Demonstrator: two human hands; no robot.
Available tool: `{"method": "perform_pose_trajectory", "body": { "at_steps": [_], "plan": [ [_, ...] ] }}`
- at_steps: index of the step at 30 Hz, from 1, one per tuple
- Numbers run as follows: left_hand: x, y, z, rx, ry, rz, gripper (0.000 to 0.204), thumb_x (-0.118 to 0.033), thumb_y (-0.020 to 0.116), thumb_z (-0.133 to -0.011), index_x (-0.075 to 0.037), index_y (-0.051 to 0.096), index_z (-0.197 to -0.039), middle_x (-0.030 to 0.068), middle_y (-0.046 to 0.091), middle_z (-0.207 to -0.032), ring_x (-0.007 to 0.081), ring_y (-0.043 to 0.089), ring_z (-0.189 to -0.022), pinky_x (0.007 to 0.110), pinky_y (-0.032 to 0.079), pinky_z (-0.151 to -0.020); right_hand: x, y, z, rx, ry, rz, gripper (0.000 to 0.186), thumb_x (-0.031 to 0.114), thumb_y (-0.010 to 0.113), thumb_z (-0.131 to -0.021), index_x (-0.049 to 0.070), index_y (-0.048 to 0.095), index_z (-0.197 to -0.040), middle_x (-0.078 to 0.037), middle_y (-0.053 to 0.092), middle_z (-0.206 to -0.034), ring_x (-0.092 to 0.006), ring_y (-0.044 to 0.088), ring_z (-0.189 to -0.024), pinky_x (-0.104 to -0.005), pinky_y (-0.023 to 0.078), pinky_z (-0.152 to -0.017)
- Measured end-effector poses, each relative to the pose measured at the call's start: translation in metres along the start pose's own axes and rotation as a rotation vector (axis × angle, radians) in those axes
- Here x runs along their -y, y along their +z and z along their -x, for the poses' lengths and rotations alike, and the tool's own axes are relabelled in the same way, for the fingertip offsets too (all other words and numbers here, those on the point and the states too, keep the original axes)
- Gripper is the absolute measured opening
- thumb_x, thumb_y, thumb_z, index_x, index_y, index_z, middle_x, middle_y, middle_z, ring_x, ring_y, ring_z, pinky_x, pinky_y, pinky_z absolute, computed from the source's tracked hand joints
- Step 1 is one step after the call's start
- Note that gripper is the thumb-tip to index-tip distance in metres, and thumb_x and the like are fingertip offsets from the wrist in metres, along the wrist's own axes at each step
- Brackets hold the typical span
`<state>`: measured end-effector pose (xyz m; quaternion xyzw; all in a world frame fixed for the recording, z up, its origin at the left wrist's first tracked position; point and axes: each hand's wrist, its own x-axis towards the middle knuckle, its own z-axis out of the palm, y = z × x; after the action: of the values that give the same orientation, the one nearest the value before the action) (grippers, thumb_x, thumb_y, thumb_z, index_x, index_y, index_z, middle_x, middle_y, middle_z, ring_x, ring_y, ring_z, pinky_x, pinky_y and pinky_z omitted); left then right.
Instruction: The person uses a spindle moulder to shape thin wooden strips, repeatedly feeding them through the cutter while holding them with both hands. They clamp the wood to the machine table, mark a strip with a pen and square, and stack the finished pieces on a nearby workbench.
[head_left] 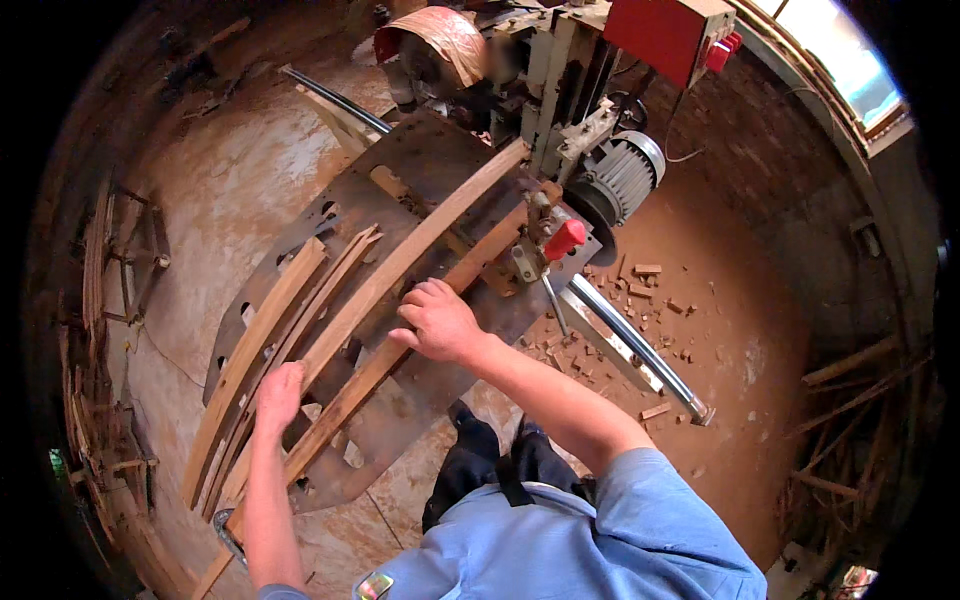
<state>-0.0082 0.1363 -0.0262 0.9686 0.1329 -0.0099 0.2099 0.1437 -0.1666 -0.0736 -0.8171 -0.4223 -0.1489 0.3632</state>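
Observation:
A long, pale, gently curved wooden strip (pixel 400 255) lies slantwise across the dark metal machine table (pixel 410 150). My left hand (pixel 280 398) is closed at the near part of this strip; its fingertips are mostly hidden. To the right of the strip, a straight wooden bar (pixel 350 400) runs along the table toward a clamp with a red handle (pixel 566 240). My right hand (pixel 437 320) lies over that bar with curled fingers and the thumb pointing left. Left of the curved strip rest several more curved wooden pieces (pixel 265 330), side by side.
Behind the table stands the machine column with a red box (pixel 665 35) and a grey motor (pixel 625 175). Metal rails (pixel 640 345) extend from both sides. Wood offcuts (pixel 645 285) and sawdust cover the floor at right. Wood is stacked at far left (pixel 95 260) and far right (pixel 840 430).

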Motion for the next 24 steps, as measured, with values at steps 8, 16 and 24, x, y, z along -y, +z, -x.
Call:
{"method": "perform_pose_trajectory", "body": {
  "at_steps": [8, 16, 24],
  "plan": [
    [0.060, -0.076, 0.081, 0.035, -0.241, 0.206, 0.032, -0.028, 0.059, -0.087, 0.004, 0.058, -0.088, 0.0135, 0.057, -0.075, 0.0182, 0.053, -0.074, 0.033, 0.045, -0.072, 0.017, 0.016, -0.001, 0.137, 0.139, 0.151, 0.040, 0.044, 0.068, -0.079, 0.005, 0.069, -0.088, -0.013, 0.062, -0.095, -0.0300, 0.054, -0.107, -0.0438, 0.030, -0.110],
    [0.060, -0.118, 0.166, 0.048, -0.392, 0.232, 0.033, -0.034, 0.062, -0.080, -0.003, 0.052, -0.071, -0.0044, 0.046, -0.064, 0.0083, 0.040, -0.061, 0.029, 0.034, -0.054, 0.032, -0.001, 0.007, 0.152, 0.150, 0.183, 0.039, 0.044, 0.068, -0.079, 0.005, 0.068, -0.083, -0.012, 0.062, -0.092, -0.0295, 0.054, -0.102, -0.0434, 0.031, -0.107],
    [0.072, -0.122, 0.192, -0.164, -0.473, 0.123, 0.026, -0.022, 0.070, -0.076, -0.001, 0.060, -0.086, 0.0026, 0.058, -0.076, 0.0117, 0.053, -0.072, 0.030, 0.045, -0.067, 0.040, -0.024, 0.043, 0.163, 0.149, 0.170, 0.038, 0.042, 0.068, -0.080, 0.006, 0.065, -0.089, -0.012, 0.060, -0.096, -0.0303, 0.054, -0.105, -0.0466, 0.029, -0.108]
  ]
}}
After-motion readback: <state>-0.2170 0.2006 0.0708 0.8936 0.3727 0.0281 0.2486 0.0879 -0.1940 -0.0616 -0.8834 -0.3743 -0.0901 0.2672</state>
